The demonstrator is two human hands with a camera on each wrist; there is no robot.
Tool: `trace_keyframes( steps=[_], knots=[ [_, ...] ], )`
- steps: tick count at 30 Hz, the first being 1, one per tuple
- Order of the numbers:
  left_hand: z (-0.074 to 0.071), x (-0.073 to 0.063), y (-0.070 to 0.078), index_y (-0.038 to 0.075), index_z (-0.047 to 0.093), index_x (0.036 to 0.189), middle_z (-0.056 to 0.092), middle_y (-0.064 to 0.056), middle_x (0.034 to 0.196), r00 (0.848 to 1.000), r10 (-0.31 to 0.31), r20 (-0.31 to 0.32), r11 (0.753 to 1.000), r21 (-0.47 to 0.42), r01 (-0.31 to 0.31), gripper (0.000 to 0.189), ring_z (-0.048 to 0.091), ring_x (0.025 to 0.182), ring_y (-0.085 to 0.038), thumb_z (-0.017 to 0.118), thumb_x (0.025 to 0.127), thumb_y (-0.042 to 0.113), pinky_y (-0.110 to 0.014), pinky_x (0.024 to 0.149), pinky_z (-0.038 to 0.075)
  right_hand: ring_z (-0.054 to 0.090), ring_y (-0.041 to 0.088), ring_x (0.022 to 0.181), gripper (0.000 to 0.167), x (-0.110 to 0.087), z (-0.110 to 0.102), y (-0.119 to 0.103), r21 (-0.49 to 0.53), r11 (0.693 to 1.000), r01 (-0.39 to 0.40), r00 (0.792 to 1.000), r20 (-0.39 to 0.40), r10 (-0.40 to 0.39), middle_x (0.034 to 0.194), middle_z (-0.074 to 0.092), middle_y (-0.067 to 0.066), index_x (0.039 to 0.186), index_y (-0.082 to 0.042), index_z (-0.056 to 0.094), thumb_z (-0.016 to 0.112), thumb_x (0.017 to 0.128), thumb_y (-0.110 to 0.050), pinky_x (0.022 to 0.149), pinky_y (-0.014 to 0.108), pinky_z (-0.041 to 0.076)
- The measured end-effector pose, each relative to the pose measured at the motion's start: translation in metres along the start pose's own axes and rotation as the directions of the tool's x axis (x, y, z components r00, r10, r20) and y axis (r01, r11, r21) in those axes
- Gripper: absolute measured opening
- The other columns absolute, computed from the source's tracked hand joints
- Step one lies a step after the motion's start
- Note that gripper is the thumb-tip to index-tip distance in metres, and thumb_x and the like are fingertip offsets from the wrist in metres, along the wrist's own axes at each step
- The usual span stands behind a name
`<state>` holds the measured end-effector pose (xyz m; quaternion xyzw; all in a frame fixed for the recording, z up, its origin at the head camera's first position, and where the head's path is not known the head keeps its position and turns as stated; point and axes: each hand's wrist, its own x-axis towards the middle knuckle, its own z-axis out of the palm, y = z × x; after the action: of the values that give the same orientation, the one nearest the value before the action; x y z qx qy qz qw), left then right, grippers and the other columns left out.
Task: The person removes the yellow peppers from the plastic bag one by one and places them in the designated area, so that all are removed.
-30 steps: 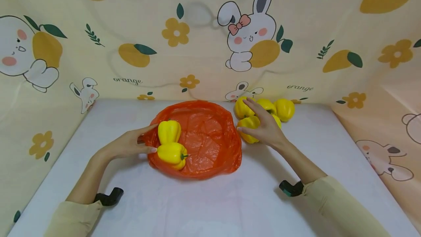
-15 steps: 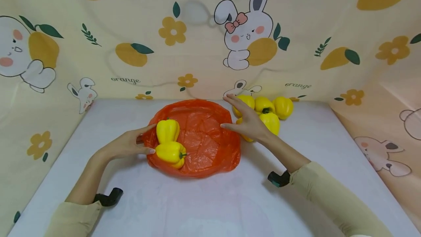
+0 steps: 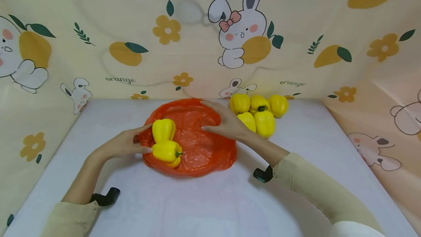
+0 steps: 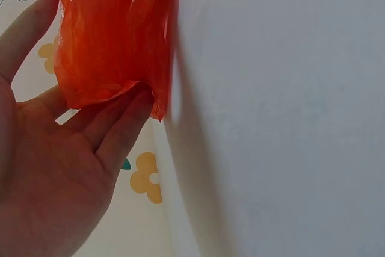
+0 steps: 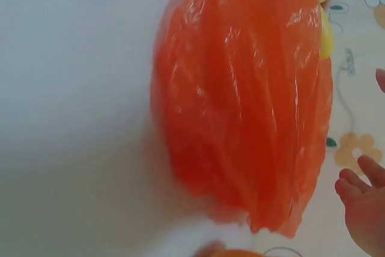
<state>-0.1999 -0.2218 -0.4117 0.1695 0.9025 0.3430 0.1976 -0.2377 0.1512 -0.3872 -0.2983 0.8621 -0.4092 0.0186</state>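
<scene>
- On the near side of the pale desk (image 3: 184, 207), we see the hands well apart, fingers spread.
- The left hand (image 3: 126, 143) touches the red bag (image 3: 194, 173), probably steadying it; the right hand (image 3: 228, 121) hangs over its right side, gripping nothing.
- Inside, two yellow peppers (image 3: 165, 151) lean left, perhaps weighting it.
- Beyond, five more peppers (image 3: 264, 123) cluster, likely within reach.
</scene>
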Motion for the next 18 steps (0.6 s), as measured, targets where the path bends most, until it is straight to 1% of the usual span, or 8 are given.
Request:
trace_keyframes(
  steps=[3,5,7,9,10,12,14,18],
  knots=[
    [0.0,-0.002,-0.001,0.009,0.03,0.156,0.039,-0.025,0.152,1.0,-0.003,0.0,1.0,-0.001,0.003,0.096,0.044,0.128,-0.039,0.075,0.083,0.053,-0.063,0.106,0.038,0.052,0.018,0.124,0.074,0.005,0.008,-0.005,0.024,1.0,-0.01,1.0,0.024,0.009,0.145,0.051,-0.003,0.15,-0.027,0.044,0.079,0.085,-0.036,0.096,0.049,0.053],
    [0.001,-0.003,-0.001,0.008,0.031,0.156,0.04,-0.025,0.151,1.0,0.006,0.001,1.0,-0.009,-0.006,0.094,0.045,0.124,-0.038,0.075,0.084,0.051,-0.063,0.106,0.038,0.053,0.02,0.122,0.071,0.007,0.013,-0.007,0.039,0.999,-0.032,0.998,0.055,0.03,0.142,0.053,-0.004,0.149,-0.029,0.045,0.078,0.086,-0.036,0.093,0.047,0.055],
    [0.003,-0.004,-0.002,0.007,0.031,0.156,0.041,-0.025,0.15,1.0,0.006,0.005,1.0,-0.016,-0.006,0.094,0.045,0.124,-0.037,0.074,0.085,0.05,-0.063,0.106,0.039,0.053,0.025,0.123,0.07,0.01,0.019,-0.009,0.048,0.998,-0.047,0.995,0.089,0.042,0.142,0.053,-0.004,0.149,-0.029,0.046,0.077,0.087,-0.035,0.092,0.047,0.055],
    [0.005,-0.004,-0.003,0.007,0.031,0.156,0.043,-0.025,0.148,1.0,0.005,0.007,1.0,-0.016,-0.005,0.093,0.046,0.119,-0.035,0.074,0.085,0.049,-0.061,0.104,0.042,0.051,0.029,0.126,0.07,0.013,0.025,-0.01,0.05,0.998,-0.047,0.992,0.119,0.041,0.144,0.052,-0.001,0.15,-0.026,0.044,0.076,0.088,-0.034,0.095,0.049,0.053],
    [0.005,-0.004,-0.003,0.007,0.031,0.156,0.044,-0.025,0.148,1.0,0.004,0.006,1.0,-0.014,-0.004,0.093,0.046,0.118,-0.035,0.074,0.085,0.05,-0.06,0.104,0.042,0.049,0.031,0.128,0.07,0.015,0.028,-0.011,0.045,0.998,-0.033,0.992,0.126,0.027,0.146,0.051,0.001,0.15,-0.023,0.044,0.076,0.089,-0.032,0.097,0.049,0.052],
    [0.005,-0.004,-0.003,0.007,0.031,0.156,0.043,-0.025,0.149,1.0,0.005,0.004,1.0,-0.012,-0.005,0.093,0.046,0.121,-0.036,0.074,0.085,0.05,-0.061,0.104,0.041,0.05,0.031,0.128,0.07,0.019,0.033,-0.013,0.037,0.999,-0.011,0.992,0.126,0.006,0.146,0.052,0.004,0.15,-0.018,0.045,0.076,0.089,-0.03,0.1,0.051,0.05],
    [0.004,-0.004,-0.003,0.008,0.031,0.156,0.041,-0.026,0.15,1.0,0.006,-0.002,1.0,-0.013,-0.006,0.093,0.046,0.125,-0.039,0.074,0.085,0.05,-0.062,0.105,0.04,0.051,0.03,0.128,0.069,0.023,0.037,-0.015,0.027,1.0,-0.005,0.993,0.115,0.002,0.144,0.054,0.005,0.149,-0.018,0.046,0.077,0.088,-0.029,0.102,0.051,0.048],
    [0.001,-0.004,-0.003,0.01,0.03,0.157,0.038,-0.026,0.152,1.0,0.0,-0.007,1.0,-0.017,0.0,0.093,0.042,0.133,-0.044,0.074,0.085,0.051,-0.062,0.106,0.039,0.052,0.023,0.128,0.068,0.03,0.046,-0.022,0.008,0.999,-0.032,0.992,0.124,0.031,0.143,0.055,-0.001,0.148,-0.028,0.046,0.077,0.088,-0.034,0.101,0.047,0.049]
  ],
)
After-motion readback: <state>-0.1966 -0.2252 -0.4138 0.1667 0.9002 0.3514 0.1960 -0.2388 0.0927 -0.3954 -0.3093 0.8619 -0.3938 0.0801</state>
